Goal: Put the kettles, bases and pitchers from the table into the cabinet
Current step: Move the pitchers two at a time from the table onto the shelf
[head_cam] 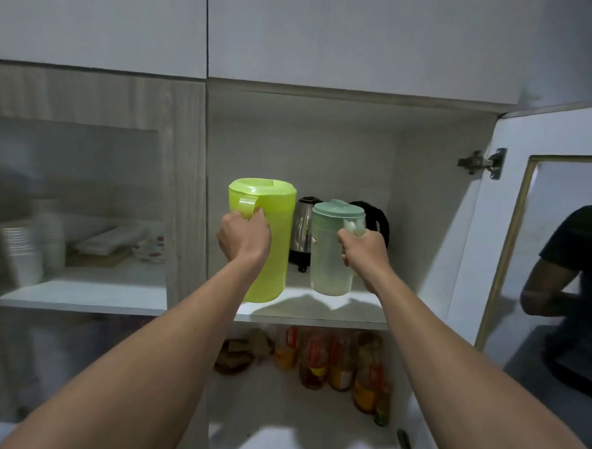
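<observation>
My left hand [244, 237] grips the handle of a lime-green pitcher [275, 223], upright at the front left of the open cabinet's shelf [317, 313]. My right hand [363, 253] grips the handle of a pale green translucent pitcher [328, 260] with a teal lid, upright at the front right. Whether either pitcher's base touches the shelf, I cannot tell. Behind them on the shelf stand a steel kettle [302, 231] with a black base and a black kettle [377, 218], mostly hidden.
The cabinet door [499, 235] hangs open at the right, its glass reflecting a person. Bottles and jars [335, 363] fill the shelf below. Behind the closed glass door at the left are stacked plates and bowls [29, 244].
</observation>
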